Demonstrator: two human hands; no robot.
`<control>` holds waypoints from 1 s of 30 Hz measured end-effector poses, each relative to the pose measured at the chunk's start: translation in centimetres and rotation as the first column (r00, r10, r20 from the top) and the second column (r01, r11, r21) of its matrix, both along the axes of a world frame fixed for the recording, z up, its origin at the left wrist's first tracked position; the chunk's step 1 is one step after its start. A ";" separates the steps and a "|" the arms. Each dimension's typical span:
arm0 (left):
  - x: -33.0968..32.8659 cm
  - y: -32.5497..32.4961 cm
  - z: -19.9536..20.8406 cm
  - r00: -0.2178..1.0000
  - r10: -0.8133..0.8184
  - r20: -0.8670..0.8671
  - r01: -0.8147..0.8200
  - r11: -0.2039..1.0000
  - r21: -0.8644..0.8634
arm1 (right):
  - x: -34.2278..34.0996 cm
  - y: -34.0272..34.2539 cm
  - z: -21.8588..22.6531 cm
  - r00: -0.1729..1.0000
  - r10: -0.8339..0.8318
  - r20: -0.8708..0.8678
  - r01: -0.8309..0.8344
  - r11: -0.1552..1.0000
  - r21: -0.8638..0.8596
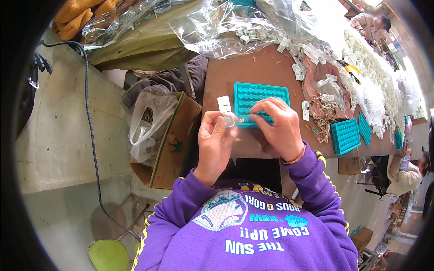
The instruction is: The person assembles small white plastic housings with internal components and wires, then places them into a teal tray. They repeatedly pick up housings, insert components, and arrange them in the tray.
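Note:
My left hand (214,143) is closed on a small white plastic case (224,104), whose clear part (229,119) hangs at the fingertips. My right hand (279,125) reaches over the teal tray (284,95), its thumb and forefinger drawn together at the tray's near left corner. Just beside those fingertips is a small round shiny piece (241,119); I cannot tell whether it lies in the tray or is being pinched. Rows of round pockets fill the tray, and my right hand hides part of them.
More teal trays (346,136) stand to the right, by tangled brown cords (326,114). Yellow-handled pliers (351,71) and white plastic parts (312,53) cover the table's far right. A cardboard box (174,144) with a plastic bag is at left. Other people (371,26) sit farther off.

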State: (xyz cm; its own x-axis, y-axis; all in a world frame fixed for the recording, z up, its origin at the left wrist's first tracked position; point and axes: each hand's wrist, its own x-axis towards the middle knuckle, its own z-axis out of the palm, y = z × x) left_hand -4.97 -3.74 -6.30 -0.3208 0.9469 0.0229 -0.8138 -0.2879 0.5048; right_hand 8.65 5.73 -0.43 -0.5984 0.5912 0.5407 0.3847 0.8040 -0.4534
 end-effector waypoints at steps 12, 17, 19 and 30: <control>-0.4 -0.1 0.0 0.996 -0.051 0.067 0.052 0.999 -0.009 | -1.2 -0.5 1.4 0.956 0.111 0.272 -0.092 0.993 -0.080; -0.3 -0.1 0.2 0.994 -0.073 0.082 0.074 0.997 -0.006 | -1.4 -0.8 2.2 0.996 0.081 0.022 -0.079 0.993 -0.086; -0.2 -0.1 0.2 0.994 -0.089 0.063 0.090 0.996 -0.018 | -1.3 -1.1 2.7 0.992 0.110 -0.068 -0.116 0.989 -0.093; 0.1 0.1 0.4 0.997 -0.076 -0.035 0.075 0.997 -0.017 | -1.0 -1.9 3.8 0.962 0.217 0.166 -0.215 0.976 -0.031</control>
